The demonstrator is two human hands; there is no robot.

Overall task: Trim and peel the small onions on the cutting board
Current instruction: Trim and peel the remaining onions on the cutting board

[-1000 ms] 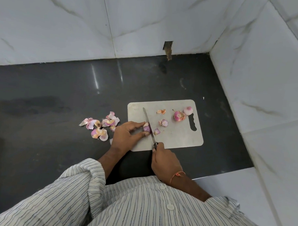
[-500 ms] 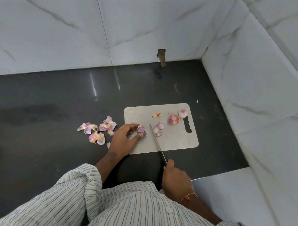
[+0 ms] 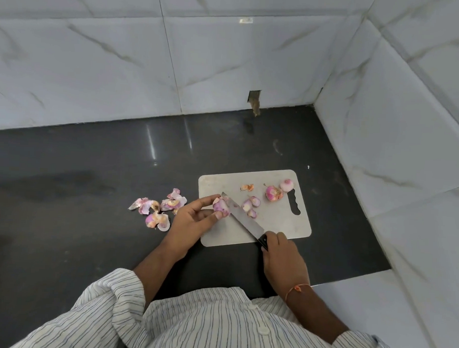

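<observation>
Between the two hands, near the left edge of the cutting board, sits the onion being worked on: the left hand pinches it between thumb and fingertips, and the knife, gripped at its dark handle by the right hand, lies slantwise with its blade against the onion's right side. I'd say the job is somewhere past the middle. Out beyond the left hand, off the board on the dark bench, lies a heap of pink peelings, which looks like the leavings of several onions. Just past the blade are more cut scraps, and farther off, toward the board's handle slot, an onion with its skin seemingly on touches or nearly touches a paler, cleaner one; a small orange scrap lies near them. So at least the held onion and one more seem left to do. For room, the bench is open well to the left of the left hand and ahead of the board, but the tiled wall closes in on the right, and the bench ends close by the right wrist, so the knife hand has less space to swing outward.
</observation>
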